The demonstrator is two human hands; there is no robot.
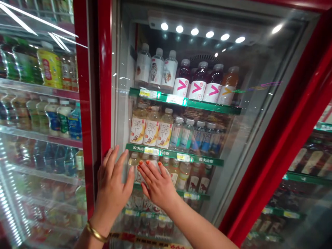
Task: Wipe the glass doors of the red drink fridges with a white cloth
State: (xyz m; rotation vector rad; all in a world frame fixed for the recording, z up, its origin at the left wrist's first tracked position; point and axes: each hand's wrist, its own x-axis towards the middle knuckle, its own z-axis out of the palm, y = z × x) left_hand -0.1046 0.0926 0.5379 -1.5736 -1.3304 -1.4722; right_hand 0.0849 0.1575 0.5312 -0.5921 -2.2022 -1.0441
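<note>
My left hand (pixel 112 183) lies flat with fingers spread against the glass door (pixel 207 45) of a red-framed drinks cooler, close beside the red door frame (pixel 105 86). A gold bangle (pixel 96 231) circles that wrist. My right hand (pixel 157 183), its nails painted orange, rests flat on the same glass a little further right. Neither hand holds anything. Directly behind the glass, a row of tea bottles (pixel 151 128) stands on the shelf above my fingertips. My hands hide part of the lower bottles.
Green-edged shelves (pixel 186 103) behind the glass carry water bottles (pixel 155 67) and pink-labelled drinks (pixel 198 83). Neighbouring cooler doors (pixel 38 103) stand on the left, with another (pixel 306 180) on the right. Lights (pixel 199 33) shine at the cooler's top.
</note>
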